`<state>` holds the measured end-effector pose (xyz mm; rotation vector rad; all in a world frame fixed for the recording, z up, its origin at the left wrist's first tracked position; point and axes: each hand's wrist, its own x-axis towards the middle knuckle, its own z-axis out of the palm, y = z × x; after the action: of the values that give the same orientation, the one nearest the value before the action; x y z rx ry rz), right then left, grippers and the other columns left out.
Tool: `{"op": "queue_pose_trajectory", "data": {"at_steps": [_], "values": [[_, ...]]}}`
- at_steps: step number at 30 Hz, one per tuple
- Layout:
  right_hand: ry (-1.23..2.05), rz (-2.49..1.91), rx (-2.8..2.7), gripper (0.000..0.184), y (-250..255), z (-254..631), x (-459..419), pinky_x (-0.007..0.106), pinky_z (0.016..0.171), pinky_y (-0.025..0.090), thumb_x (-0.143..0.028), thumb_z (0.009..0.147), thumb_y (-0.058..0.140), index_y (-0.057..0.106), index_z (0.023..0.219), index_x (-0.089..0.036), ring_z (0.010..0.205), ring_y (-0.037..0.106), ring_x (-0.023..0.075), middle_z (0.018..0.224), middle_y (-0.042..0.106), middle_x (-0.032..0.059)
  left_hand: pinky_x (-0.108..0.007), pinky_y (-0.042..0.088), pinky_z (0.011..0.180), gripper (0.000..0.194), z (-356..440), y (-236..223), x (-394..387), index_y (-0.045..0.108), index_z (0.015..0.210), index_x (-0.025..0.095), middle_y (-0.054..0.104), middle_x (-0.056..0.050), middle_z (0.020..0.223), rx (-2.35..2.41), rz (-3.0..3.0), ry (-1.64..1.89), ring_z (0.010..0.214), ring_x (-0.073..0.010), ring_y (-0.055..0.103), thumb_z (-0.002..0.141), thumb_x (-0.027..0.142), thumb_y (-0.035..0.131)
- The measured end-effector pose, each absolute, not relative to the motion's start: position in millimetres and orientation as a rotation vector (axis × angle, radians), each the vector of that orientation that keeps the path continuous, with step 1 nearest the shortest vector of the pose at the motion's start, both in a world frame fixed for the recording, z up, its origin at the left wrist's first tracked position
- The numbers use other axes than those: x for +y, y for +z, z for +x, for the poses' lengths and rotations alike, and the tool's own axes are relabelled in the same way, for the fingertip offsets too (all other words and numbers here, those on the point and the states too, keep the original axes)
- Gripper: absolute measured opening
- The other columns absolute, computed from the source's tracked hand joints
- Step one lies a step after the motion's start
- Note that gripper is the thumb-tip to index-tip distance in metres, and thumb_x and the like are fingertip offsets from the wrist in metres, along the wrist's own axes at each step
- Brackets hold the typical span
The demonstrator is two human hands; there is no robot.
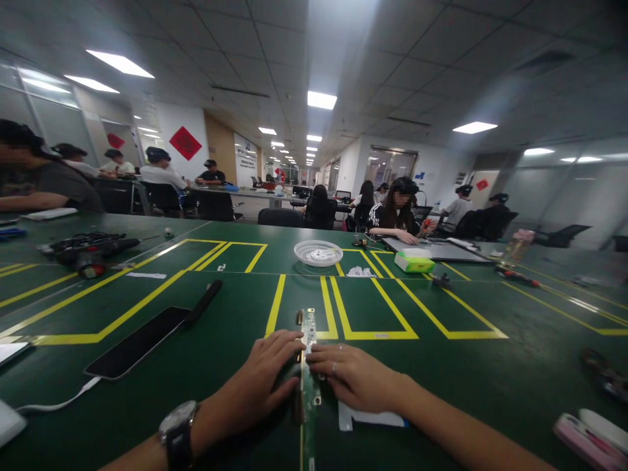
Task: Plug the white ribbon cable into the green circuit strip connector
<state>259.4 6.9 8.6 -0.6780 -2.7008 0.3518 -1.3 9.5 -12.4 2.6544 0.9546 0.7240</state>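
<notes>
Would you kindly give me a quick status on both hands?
Left hand and right hand rest flat on narrow green circuit strip. Neither grip closed. Phone lies apart, left.

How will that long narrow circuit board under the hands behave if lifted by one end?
The circuit board is long and thin, so it probably flexes or sags. Likely light. It lies flat on the table, so no rolling; the left hand and right hand press on it.

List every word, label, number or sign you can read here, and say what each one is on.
None can be read.
Red diamond sign on the white wall: character too blurred.
Smaller red diamond signs further back: blurred.
Green and white box on the green table: print too small.
Narrow green circuit board under both hands: markings too small.
</notes>
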Motion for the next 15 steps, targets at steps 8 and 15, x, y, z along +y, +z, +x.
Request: {"op": "queue_pose_trajectory", "data": {"at_steps": [8,15], "values": [[0.215,-0.795,-2.514,0.028,4.1,252.3,-0.3,0.036,0.097,0.043,-0.01,0.087,0.048,0.057,0.112,-0.017,0.112,0.054,0.0186,0.117,0.061,0.01,-0.044,0.037,0.101,0.04,0.4,-7.7,6.6,0.048,0.128,0.028,0.048,-0.004,0.139,0.896,2.688,0.573,0.126,-0.027,0.045,0.09,0.025,0.056],[0.178,-0.788,-2.582,0.017,-0.9,254.7,1.1,0.035,0.085,0.043,-0.014,0.086,0.051,0.064,0.094,-0.019,0.09,0.057,0.017,0.096,0.064,0.0048,-0.045,0.034,0.103,0.034,-0.1,-0.4,3.6,0.053,0.122,0.028,0.047,-0.002,0.14,0.947,2.697,0.493,0.128,-0.0262,0.042,0.089,0.021,0.057]]}}
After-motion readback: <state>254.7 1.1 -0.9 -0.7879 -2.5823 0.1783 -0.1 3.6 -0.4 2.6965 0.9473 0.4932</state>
